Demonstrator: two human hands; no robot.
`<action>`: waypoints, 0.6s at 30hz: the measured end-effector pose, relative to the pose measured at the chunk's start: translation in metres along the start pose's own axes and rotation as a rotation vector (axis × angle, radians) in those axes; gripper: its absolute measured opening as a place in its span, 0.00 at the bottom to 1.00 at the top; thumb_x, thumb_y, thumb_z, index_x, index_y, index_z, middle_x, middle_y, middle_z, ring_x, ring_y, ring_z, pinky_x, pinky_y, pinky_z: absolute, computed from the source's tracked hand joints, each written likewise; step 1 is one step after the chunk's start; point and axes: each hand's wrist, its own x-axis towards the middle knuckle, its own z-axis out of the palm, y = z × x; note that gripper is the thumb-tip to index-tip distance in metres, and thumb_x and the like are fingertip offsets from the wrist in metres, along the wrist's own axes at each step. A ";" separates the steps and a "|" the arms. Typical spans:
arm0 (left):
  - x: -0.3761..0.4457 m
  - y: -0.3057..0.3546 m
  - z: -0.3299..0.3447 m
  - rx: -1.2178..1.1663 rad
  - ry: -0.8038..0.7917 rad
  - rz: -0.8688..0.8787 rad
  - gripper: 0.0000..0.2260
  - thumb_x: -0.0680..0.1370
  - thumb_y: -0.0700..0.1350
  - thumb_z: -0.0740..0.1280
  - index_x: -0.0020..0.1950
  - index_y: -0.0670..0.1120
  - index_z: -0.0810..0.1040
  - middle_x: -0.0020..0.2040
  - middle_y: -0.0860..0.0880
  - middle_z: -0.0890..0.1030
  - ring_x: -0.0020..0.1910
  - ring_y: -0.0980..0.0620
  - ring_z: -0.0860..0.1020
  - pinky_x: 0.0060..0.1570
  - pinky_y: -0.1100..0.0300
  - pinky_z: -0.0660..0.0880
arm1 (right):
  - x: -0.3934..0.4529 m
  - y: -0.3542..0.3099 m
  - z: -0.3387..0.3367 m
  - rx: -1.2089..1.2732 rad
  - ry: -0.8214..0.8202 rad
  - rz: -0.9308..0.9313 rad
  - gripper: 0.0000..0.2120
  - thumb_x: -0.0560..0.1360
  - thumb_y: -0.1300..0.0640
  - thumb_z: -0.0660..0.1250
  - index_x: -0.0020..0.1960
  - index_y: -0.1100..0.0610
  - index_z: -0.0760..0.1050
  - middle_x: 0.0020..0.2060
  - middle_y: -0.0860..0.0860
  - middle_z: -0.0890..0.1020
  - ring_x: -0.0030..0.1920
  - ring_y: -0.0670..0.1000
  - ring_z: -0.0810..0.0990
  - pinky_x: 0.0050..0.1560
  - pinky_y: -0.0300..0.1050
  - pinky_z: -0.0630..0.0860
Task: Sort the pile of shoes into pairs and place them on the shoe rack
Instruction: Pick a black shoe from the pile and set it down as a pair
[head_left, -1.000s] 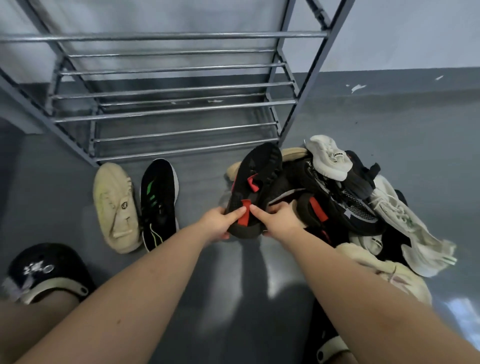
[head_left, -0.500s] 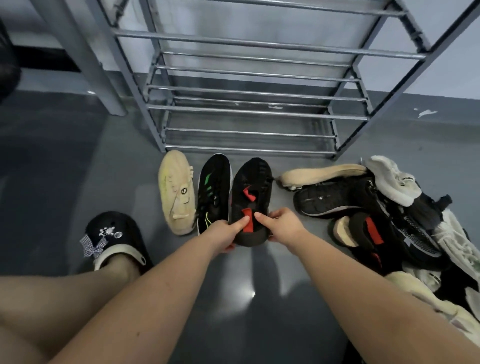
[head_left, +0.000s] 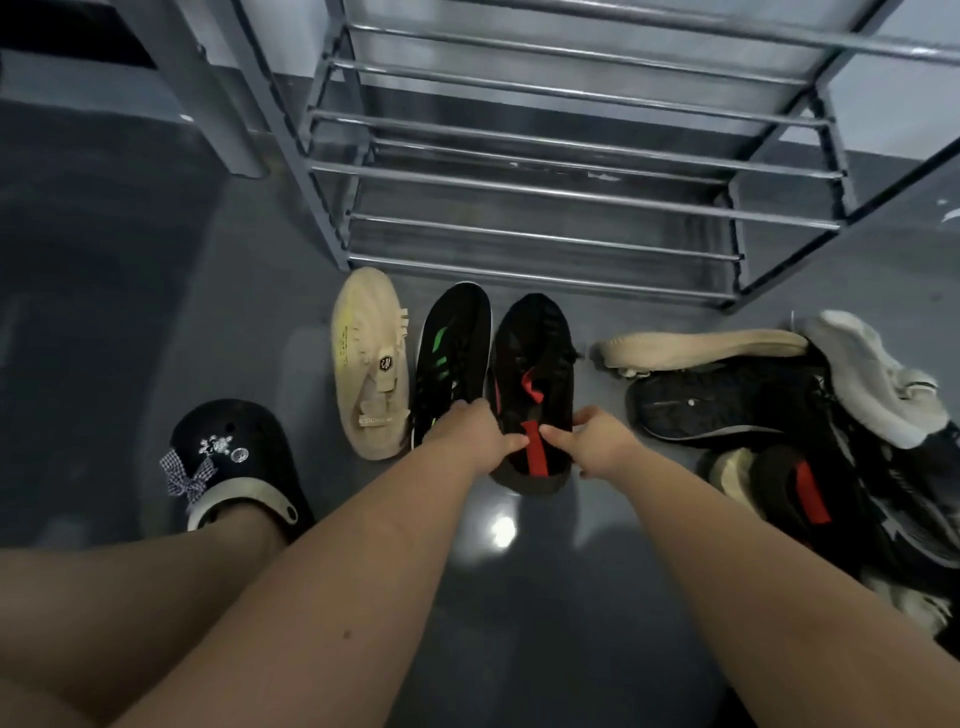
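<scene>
Head view: glossy grey floor (head_left: 130, 291), pale wall (head_left: 883, 119)

Black red-tabbed shoe (head_left: 530, 364) upright, beside green-striped shoe (head_left: 452, 358), before rack (head_left: 545, 228).

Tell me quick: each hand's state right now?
Left hand: grips the heel of the black-and-red shoe.
Right hand: grips the same heel.

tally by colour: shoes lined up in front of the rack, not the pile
Beige lace-up shoe: 1
Black shoe with green stripes: 1
Black shoe with red tabs, gripped at the heel by left hand and right hand: 1
Total: 3
</scene>
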 end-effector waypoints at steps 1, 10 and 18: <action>-0.001 0.002 -0.003 0.117 0.053 0.014 0.30 0.75 0.59 0.66 0.71 0.45 0.66 0.68 0.43 0.69 0.65 0.43 0.71 0.62 0.48 0.71 | -0.001 -0.002 -0.003 -0.064 -0.013 -0.005 0.24 0.77 0.49 0.66 0.66 0.63 0.68 0.53 0.55 0.77 0.53 0.54 0.76 0.45 0.42 0.73; -0.024 0.010 0.006 0.587 0.163 0.262 0.36 0.79 0.57 0.58 0.78 0.43 0.44 0.78 0.42 0.48 0.76 0.43 0.54 0.70 0.49 0.59 | -0.028 0.010 -0.019 -0.545 0.051 -0.142 0.31 0.78 0.43 0.60 0.75 0.57 0.56 0.72 0.57 0.64 0.69 0.59 0.67 0.66 0.52 0.67; -0.067 0.052 0.028 0.715 0.083 0.459 0.35 0.80 0.58 0.55 0.78 0.45 0.42 0.79 0.44 0.41 0.78 0.45 0.46 0.75 0.52 0.49 | -0.073 0.059 -0.067 -0.630 0.167 -0.120 0.33 0.78 0.43 0.60 0.76 0.56 0.54 0.74 0.57 0.60 0.72 0.60 0.63 0.70 0.53 0.64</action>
